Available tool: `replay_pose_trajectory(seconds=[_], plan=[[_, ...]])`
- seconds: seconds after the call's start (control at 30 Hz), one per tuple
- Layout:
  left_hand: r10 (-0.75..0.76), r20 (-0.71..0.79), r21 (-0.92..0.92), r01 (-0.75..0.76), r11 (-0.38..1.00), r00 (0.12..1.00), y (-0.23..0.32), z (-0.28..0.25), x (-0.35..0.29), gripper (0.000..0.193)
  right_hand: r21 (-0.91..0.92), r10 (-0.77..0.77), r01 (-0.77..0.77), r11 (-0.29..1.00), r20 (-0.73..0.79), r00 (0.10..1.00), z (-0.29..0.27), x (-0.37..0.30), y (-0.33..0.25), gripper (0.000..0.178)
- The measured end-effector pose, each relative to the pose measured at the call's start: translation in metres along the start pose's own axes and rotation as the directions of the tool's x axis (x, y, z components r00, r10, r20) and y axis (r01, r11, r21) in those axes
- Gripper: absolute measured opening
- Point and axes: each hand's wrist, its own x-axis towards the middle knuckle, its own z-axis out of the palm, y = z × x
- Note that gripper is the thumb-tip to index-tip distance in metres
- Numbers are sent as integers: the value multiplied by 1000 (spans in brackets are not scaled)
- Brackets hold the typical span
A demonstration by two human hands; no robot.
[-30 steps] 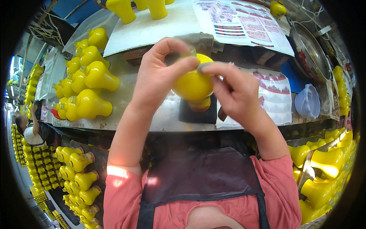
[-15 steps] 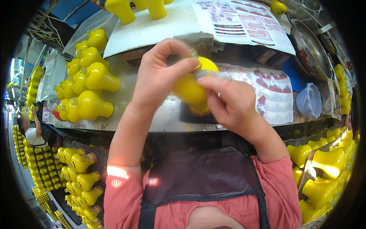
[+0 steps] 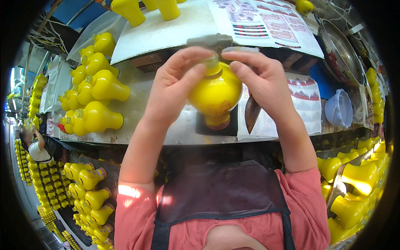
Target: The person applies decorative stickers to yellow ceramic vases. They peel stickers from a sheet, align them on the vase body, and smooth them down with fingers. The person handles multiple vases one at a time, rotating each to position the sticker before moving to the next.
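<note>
"Yellow bottles (image 3: 89, 179) crowd the lower left, don't they?"

"Yes, beside a co-worker (image 3: 39, 152) who has one arm raised. Next comes a second yellow group (image 3: 102, 116), standing on the grey bench (image 3: 141, 89)."

"And the left hand (image 3: 179, 79)?"

"Its fingers are curled, with thumb and forefinger closed round the clear neck of the round bottle (image 3: 214, 91). That bottle stands at the middle of the bench edge, its foot on a black pad (image 3: 203, 127)."

"What about the right hand (image 3: 262, 77)?"

"Just right of the bottle's shoulder. Thumb and forefinger are slightly parted, and a grey strip (image 3: 241, 49) lies along the forefinger. I can't tell whether the thumb touches the bottle. Below the palm is a dark pointed piece (image 3: 252, 114); whether the hidden fingers hold it, I can't say."

"Further right?"

"A printed sheet (image 3: 306, 114), then a pale blue bucket (image 3: 338, 110), a metal pan (image 3: 339, 54) behind it, and more bottles (image 3: 358, 179) at the lower right."
</note>
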Motion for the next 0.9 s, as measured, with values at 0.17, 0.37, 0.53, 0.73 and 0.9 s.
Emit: replay_pose_trajectory(seconds=[0.17,0.37,0.53,0.73,0.9], plan=[[34,-43,1,-34,999,999,-8,5,-4,38,59,111,-122,991,157,981,-1,15,8,29],[45,-25,51,-43,998,999,-11,6,-6,46,91,190,-211,973,205,960,-5,18,-1,32],[52,-17,115,-49,992,999,-7,5,-5,46,74,262,-283,956,211,942,-9,17,-7,35],[66,-79,243,-45,969,995,-6,11,-8,47,29,171,-179,983,184,968,-1,20,-1,34],[65,-94,210,-44,977,993,-9,14,-8,47,-70,235,-225,972,243,941,-10,21,-3,37]])
